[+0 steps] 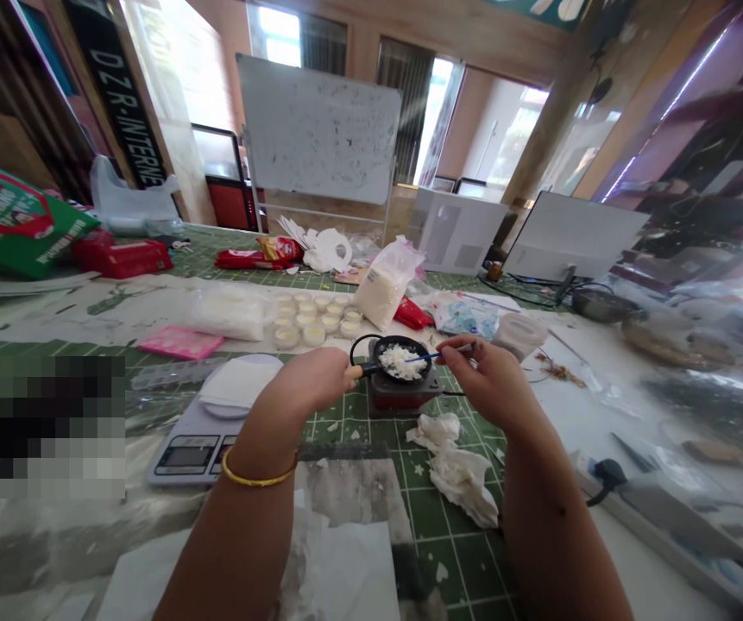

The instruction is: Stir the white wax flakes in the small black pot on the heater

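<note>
A: Black, deep black, on the pan (418,344), and bright white on the crumbly bits (403,363)!

B: Tan meeting black along the handle (362,371), and there's a streak of blue on the stick (424,356)!

A: Dark red on the stove (400,400), grey-black up top!

B: Green for the mat (458,573), ruled in a white grid!

A: Gold, all gold, on the bangle (260,479)! Hot pink on the flat packet (181,341)!

B: And the tote bag (2,216): vivid green, red band, white lettering!

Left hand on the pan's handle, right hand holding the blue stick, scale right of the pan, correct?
Not the scale: the head view shows it left of the pan. Left hand on the handle, right hand holding the blue stick: correct.
</note>
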Motion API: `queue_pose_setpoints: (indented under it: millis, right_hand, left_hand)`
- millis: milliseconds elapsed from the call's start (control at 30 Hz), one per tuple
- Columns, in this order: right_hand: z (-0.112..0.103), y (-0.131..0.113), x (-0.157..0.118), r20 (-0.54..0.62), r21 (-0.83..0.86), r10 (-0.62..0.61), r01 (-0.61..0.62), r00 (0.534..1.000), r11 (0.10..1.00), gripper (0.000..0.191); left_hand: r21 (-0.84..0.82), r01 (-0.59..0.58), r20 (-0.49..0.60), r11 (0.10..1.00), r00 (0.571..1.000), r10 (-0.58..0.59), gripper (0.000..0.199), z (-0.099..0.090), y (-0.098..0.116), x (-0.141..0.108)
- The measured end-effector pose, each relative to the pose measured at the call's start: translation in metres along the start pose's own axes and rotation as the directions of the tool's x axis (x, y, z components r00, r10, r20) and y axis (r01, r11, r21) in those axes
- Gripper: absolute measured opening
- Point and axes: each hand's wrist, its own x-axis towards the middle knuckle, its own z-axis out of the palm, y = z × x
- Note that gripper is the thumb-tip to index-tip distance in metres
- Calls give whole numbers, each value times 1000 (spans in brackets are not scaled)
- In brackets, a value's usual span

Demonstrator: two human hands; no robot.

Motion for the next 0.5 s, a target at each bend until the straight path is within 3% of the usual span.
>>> queue_pose_setpoints:
  millis: [100,267,333,433,500]
  right_hand:
    - [1,0,1,76,2,-4,4,997,1000,25]
    - [4,1,2,-46,22,-4,4,999,1000,24]
    - [6,2,3,-20,20,1,-1,1000,1000,24]
    - [7,4,5,30,31,8,-9,1000,999,24]
    - [8,5,5,-29,70,7,-5,1000,998,25]
  left_hand:
    - [0,12,5,1000,1000,-12,38,0,0,0]
    - [3,28,-33,1000,999,-28,30,-1,2,-1]
    - [18,22,-31,1000,999,-21,28,-2,4,-2]
    - [18,11,-134,1000,991,-9,31,-2,8,-2]
    - [6,9,-236,1000,972,-7,33,-3,10,-3]
